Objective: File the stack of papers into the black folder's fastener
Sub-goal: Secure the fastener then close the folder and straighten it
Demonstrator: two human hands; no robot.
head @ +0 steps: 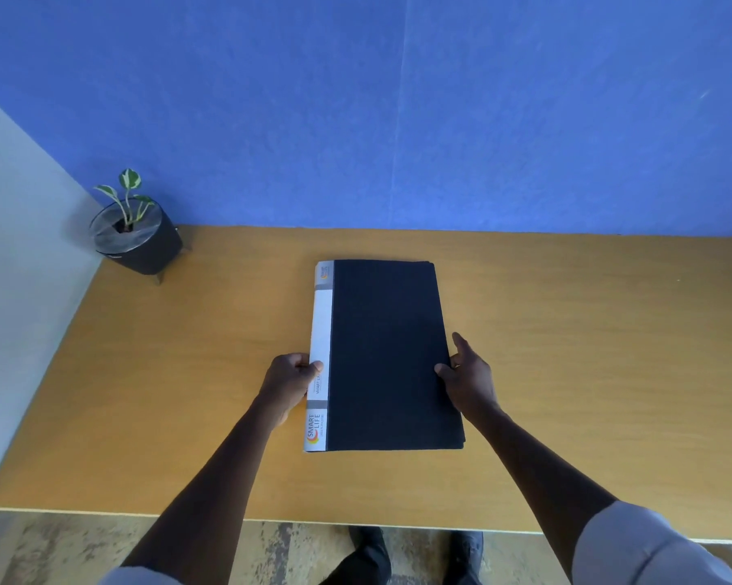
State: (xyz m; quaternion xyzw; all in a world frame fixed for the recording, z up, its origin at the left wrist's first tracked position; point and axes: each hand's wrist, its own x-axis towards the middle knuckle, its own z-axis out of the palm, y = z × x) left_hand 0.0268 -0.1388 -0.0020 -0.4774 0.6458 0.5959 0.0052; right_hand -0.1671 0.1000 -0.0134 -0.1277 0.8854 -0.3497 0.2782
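Observation:
The black folder (pixel 391 352) lies closed and flat in the middle of the wooden table (pixel 166 394), its white labelled spine on the left. My left hand (pixel 288 380) grips the spine edge, thumb on top. My right hand (pixel 469 380) holds the folder's right, opening edge, with the thumb on the cover and the index finger stretched along the edge. No stack of papers shows; whatever is inside the folder is hidden by the cover.
A small potted plant (pixel 134 234) in a black pot stands at the table's far left corner against the blue wall. The table's near edge (pixel 355 523) runs across the bottom, with my shoes and the floor below it.

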